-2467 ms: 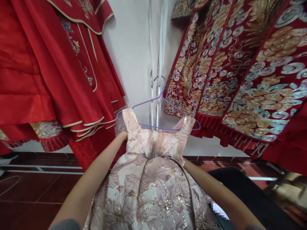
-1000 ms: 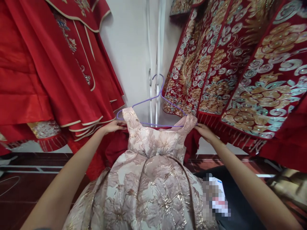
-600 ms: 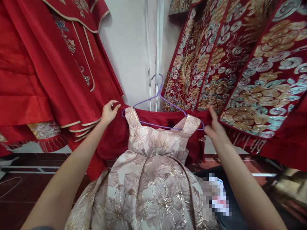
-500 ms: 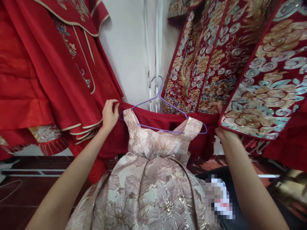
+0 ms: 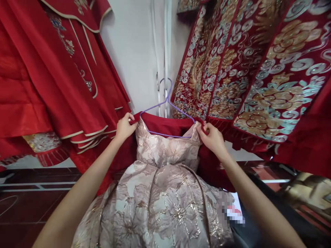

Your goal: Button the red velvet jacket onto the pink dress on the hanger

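Observation:
A pink and gold brocade dress [image 5: 165, 186] hangs on a purple wire hanger [image 5: 165, 103] in front of me. Behind it a plain dark red cloth [image 5: 165, 124] is stretched across the hanger's width. My left hand [image 5: 124, 126] is closed on the red cloth's top edge at the dress's left shoulder strap. At the right strap my right hand [image 5: 212, 137] pinches the same red edge. The hanger's hook sits against white vertical rails [image 5: 161, 58] on the wall.
Red garments with cream trim [image 5: 51, 75] hang at the left. A heavily embroidered red, gold and teal garment [image 5: 253, 69] hangs at the right. Dark red floor tiles [image 5: 33, 203] lie below. A black object [image 5: 261, 220] sits at lower right.
Both hands came out from behind the dress, lifted a red cloth up behind it, then moved inward to the shoulder straps while holding its top edge.

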A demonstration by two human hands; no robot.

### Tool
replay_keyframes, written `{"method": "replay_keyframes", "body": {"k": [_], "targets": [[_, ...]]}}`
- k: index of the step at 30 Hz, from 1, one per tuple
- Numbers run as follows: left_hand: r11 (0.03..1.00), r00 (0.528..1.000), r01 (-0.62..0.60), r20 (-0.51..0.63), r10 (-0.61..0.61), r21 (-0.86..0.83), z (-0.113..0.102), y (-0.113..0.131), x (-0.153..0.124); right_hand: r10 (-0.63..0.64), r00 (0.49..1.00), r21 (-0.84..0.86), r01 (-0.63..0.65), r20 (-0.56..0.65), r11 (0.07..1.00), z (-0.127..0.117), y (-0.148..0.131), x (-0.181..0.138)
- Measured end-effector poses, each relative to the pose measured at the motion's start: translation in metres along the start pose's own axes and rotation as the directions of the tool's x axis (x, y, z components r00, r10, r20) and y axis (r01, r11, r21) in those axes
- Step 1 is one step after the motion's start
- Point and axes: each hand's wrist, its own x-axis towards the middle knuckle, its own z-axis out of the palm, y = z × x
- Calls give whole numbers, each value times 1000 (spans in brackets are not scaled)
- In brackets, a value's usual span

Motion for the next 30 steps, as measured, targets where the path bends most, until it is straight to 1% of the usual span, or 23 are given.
{"method": "replay_keyframes", "body": {"k": [2, 3, 4, 5, 6, 7, 8, 9, 10, 11, 12, 13, 14, 16, 18, 19, 20, 21, 23, 25, 26, 28, 30], "targets": [[995, 998, 51, -35, -54, -88, 1, 11, 8, 86, 987, 220, -54, -138, 974, 15, -4, 9], [989, 997, 45, -57, -54, -144, 0, 18, 10, 114, 976, 306, -53, -184, 951, 21, -8, 10], [979, 997, 15, -71, -30, -202, -2, 25, 10, 118, 974, 370, -39, -194, 928, 26, -14, 9], [966, 997, -34, -70, 17, -256, -3, 33, 8, 94, 983, 418, -19, -158, 908, 32, -20, 4], [949, 995, -95, -50, 84, -301, -4, 41, 3, 46, 996, 460, -5, -79, 888, 38, -27, -3], [927, 987, -153, 1, 163, -342, -5, 47, -4, -11, 999, 498, -8, 35, 867, 46, -34, -12], [907, 968, -196, 73, 239, -372, -4, 52, -13, -68, 986, 523, -23, 155, 852, 54, -40, -22], [894, 939, -223, 159, 304, -389, -2, 54, -22, -125, 954, 538, -43, 273, 842, 62, -44, -32], [890, 907, -233, 243, 345, -391, 0, 55, -31, -164, 918, 534, -59, 362, 843, 69, -47, -42], [900, 886, -228, 305, 350, -371, 3, 54, -38, -174, 891, 507, -71, 420, 859, 76, -49, -51], [920, 883, -211, 339, 324, -330, 6, 51, -44, -173, 873, 466, -69, 456, 882, 80, -50, -58], [939, 888, -193, 355, 291, -285, 9, 48, -48, -167, 875, 417, -43, 454, 908, 83, -50, -62], [953, 899, -179, 353, 259, -245, 11, 45, -51, -167, 894, 371, 1, 415, 929, 83, -50, -65], [962, 914, -187, 324, 245, -200, 13, 43, -54, -208, 941, 334, 112, 266, 936, 76, -50, -64], [958, 926, -220, 270, 265, -185, 12, 44, -57, -252, 963, 405, 192, 98, 894, 65, -51, -59], [957, 934, -231, 236, 268, -174, 11, 45, -60, -252, 967, 468, 201, 48, 860, 60, -52, -55], [958, 942, -234, 204, 265, -163, 10, 47, -63, -244, 969, 532, 188, 37, 826, 55, -52, -51], [960, 950, -231, 178, 257, -157, 10, 48, -67, -239, 969, 582, 160, 61, 797, 53, -52, -47], [960, 956, -225, 151, 250, -168, 10, 52, -73, -232, 957, 633, 71, 175, 770, 51, -52, -40], [957, 961, -213, 132, 241, -197, 13, 56, -77, -234, 924, 645, -18, 303, 764, 55, -52, -36], [956, 965, -202, 120, 231, -214, 15, 59, -78, -239, 908, 649, -47, 345, 759, 58, -52, -35], [953, 972, -181, 102, 210, -241, 21, 66, -80, -256, 892, 662, -62, 372, 747, 64, -54, -36], [953, 973, -173, 104, 204, -249, 26, 73, -82, -285, 888, 670, -35, 361, 741, 68, -56, -37]]}}
